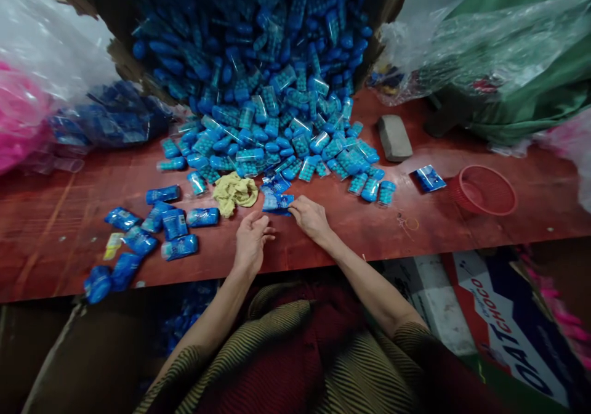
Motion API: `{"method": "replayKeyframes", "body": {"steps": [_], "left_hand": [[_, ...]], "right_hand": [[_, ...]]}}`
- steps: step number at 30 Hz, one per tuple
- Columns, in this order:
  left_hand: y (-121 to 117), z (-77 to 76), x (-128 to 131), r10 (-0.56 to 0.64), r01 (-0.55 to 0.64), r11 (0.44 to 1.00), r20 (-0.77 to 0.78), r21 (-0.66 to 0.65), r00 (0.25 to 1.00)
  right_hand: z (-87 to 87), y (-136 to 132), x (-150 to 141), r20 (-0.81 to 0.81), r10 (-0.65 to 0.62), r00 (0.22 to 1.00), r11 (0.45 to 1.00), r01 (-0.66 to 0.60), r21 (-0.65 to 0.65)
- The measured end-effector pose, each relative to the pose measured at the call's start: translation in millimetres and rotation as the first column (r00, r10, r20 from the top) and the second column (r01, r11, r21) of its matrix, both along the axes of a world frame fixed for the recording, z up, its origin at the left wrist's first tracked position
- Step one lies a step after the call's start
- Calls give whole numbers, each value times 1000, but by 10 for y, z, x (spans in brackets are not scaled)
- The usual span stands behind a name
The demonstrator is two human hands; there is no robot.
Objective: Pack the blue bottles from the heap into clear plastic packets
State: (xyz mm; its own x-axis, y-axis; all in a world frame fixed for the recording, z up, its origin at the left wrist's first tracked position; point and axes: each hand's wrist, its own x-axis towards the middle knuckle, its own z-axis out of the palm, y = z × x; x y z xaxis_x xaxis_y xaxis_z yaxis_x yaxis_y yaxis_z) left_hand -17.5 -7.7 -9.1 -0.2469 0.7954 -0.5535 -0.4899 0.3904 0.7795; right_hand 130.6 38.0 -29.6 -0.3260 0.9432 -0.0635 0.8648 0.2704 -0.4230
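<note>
My right hand [311,218] pinches the right end of a flat blue printed plastic sleeve [277,202] at the middle of the red table. More blue sleeves lie just behind it. A little to the left, my left hand [252,236] is loosely curled with its fingers apart and nothing visible in it. A crumpled yellow cloth [234,193] rests beyond the left hand. Behind both hands spreads a heap of clear, blue-ended containers [263,124] filled with small turquoise balls. Several containers in blue printed wrapping [175,224] lie to the left.
A large carton [392,13] spills the containers onto the red table [337,235]. At right are a grey block [394,138], a stack of blue sleeves [429,178], a rubber band [410,223] and a red mesh basket [483,190]. Plastic bags [28,112] crowd the left side.
</note>
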Motion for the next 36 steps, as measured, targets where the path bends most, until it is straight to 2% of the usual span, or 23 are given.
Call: {"method": "replayKeyframes", "body": {"steps": [2, 5, 8, 9, 11, 13, 15, 17, 24, 27, 28, 30, 32, 33, 36], "left_hand": [[29, -39, 32, -7, 8, 1000, -67, 12, 998], [66, -76, 73, -84, 85, 996, -110, 1, 990], [90, -85, 100, -96, 97, 995, -78, 7, 992], [92, -84, 109, -89, 90, 996, -54, 25, 995], [90, -82, 132, -95, 95, 994, -8, 59, 995], [81, -85, 163, -101, 100, 993, 12, 64, 995], [73, -91, 200, -84, 84, 995, 7, 62, 996], [72, -99, 239, -55, 55, 996, 3, 75, 998], [122, -86, 370, -24, 15, 997, 110, 82, 994], [126, -56, 375, -101, 92, 994, 166, 64, 981], [123, -46, 363, -162, 153, 986, 179, 60, 970], [113, -33, 327, -266, 260, 964, 181, 59, 947], [104, -37, 298, -297, 293, 955, 154, 52, 942], [101, -45, 291, -289, 286, 957, 140, 45, 947], [98, -83, 303, -237, 239, 971, 139, 4, 962]], "right_hand": [[-1, -54, 28, -70, 10, 998, 998, -6, 56], [50, -145, 32, -182, 54, 982, 988, -26, 152], [86, -183, 6, -374, 50, 926, 989, 6, 148], [81, -178, -5, -459, 9, 888, 995, 39, 95], [45, -150, -27, -613, -122, 781, 992, 84, -90], [-6, -114, -44, -695, -248, 675, 958, 66, -278], [-44, -91, -55, -723, -315, 614, 927, 36, -373], [-52, -90, -60, -725, -350, 594, 916, 53, -398], [30, -186, -97, -669, -334, 664, 938, 161, -308], [43, -195, -45, -645, -307, 700, 951, 195, -241], [53, -183, -3, -639, -290, 713, 956, 184, -229], [91, -129, 111, -617, -219, 756, 967, 84, -241], [156, -26, 236, -554, -139, 821, 966, -11, -259], [193, 45, 288, -497, -121, 859, 969, -5, -246], [273, 334, 350, -283, -254, 925, 967, 249, -56]]}}
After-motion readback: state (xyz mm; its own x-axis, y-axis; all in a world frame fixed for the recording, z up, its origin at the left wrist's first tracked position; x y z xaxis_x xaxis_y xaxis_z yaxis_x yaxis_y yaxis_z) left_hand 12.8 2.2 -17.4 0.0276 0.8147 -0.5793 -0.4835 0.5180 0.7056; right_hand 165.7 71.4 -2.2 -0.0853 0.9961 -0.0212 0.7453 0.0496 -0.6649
